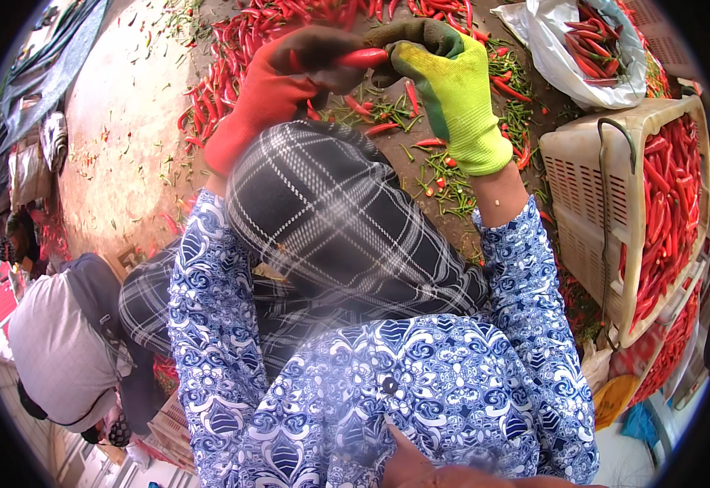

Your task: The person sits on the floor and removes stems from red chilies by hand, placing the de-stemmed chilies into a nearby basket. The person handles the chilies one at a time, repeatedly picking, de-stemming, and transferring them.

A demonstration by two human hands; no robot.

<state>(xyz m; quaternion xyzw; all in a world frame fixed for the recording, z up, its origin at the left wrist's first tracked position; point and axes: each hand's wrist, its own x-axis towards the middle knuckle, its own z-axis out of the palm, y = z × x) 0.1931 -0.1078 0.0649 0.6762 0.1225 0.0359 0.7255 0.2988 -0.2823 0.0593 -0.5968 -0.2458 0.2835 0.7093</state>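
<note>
My left hand (281, 76), in a red glove with a dark palm, holds a red chili pepper (362, 58) beyond my raised knee. Another bit of red shows among its fingers, too covered to make out. My right hand (455, 85) wears a yellow-green glove with a dark palm. Its thumb and fingers pinch the right end of the same chili, whose tip they hide. Under and around both hands, loose red chilies (381, 129) lie among cut green stems (452, 183) on the ground. A larger heap of red chilies (233, 73) spreads behind the left hand.
At right stands a beige plastic crate (580, 183) full of red chilies, with a white sack (544, 43) holding more beyond it. A yellow basin (616, 399) sits lower right. Another person (62, 348) is bent over at left. My plaid-covered knee (324, 207) rises before me.
</note>
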